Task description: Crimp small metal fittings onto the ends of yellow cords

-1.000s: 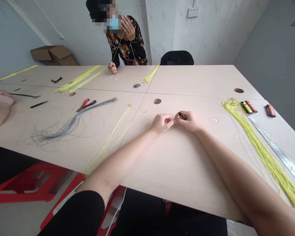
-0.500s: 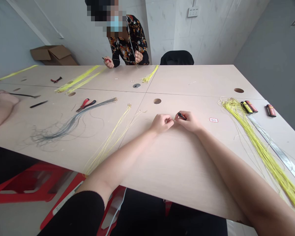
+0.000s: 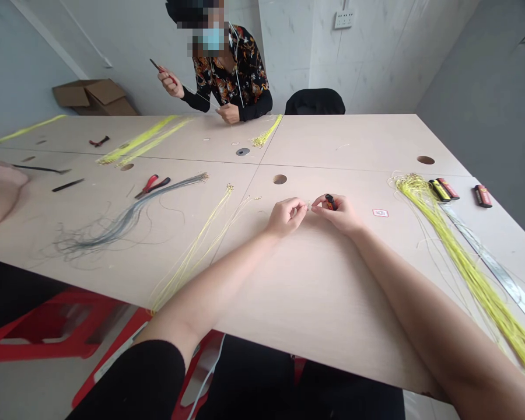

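Note:
My left hand (image 3: 286, 217) pinches a very thin pale wire (image 3: 308, 205) between its fingertips, though the strand is too fine to see clearly. My right hand (image 3: 338, 213) is a few centimetres to the right and grips small red-and-black pliers (image 3: 330, 202), with their jaws partly hidden by my fingers. Both hands rest just above the pale wooden table (image 3: 332, 280). A loose bunch of thin yellow wires (image 3: 196, 245) lies to the left of my left forearm.
A thick yellow wire bundle (image 3: 459, 262) and a steel ruler (image 3: 494, 271) lie at right, beyond small red-and-black boxes (image 3: 440, 189). Grey wires (image 3: 126, 219) and red-handled pliers (image 3: 151, 186) lie at left. A co-worker (image 3: 227, 76) sits opposite; another person's hand (image 3: 6, 175) rests at the left edge.
The pliers in my right hand have turned more upright, and my hands have drawn slightly apart. The co-worker opposite has raised a red-handled tool and lowered the other hand to the table.

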Demonstrator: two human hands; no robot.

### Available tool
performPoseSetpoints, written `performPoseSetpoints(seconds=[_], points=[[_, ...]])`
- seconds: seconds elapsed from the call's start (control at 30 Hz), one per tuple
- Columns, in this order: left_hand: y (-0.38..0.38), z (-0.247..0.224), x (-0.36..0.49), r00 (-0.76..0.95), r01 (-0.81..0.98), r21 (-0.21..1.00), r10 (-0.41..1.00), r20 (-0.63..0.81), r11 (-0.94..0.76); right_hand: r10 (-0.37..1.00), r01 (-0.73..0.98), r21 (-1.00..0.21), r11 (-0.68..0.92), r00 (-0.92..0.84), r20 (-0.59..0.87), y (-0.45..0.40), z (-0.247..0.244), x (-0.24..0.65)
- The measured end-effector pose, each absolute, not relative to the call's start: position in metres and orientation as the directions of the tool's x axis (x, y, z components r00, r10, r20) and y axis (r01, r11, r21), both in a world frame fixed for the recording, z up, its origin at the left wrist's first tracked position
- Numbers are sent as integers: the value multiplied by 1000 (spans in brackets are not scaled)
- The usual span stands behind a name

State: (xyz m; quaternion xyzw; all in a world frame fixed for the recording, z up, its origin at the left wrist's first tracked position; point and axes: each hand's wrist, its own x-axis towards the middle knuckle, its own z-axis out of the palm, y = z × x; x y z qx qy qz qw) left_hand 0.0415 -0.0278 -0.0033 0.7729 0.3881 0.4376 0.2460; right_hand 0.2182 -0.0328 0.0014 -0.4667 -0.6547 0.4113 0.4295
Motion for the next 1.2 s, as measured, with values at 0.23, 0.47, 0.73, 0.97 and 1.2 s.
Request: performPoseSetpoints(seconds=[0.23,0.47,0.73,0.97,1.2], points=[[-28,-3,42,354,399,716,816,456,-573,967,256,-943,214,-194,167,-31,0,219],[-27,-5,41,379,387,719,810,447,-578,969,268,-939,214,-177,170,-30,-2,218],[-28,-4,42,381,398,723,818,430,-565,967,291,-929,228,-176,182,-29,-1,218],[-29,-3,41,371,405,670,782,502,-622,972,299,-930,212,-160,170,-30,0,217],[-36,-1,40,361,377,481,604,710,-791,973,284,-936,207,-160,166,-29,-1,217]])
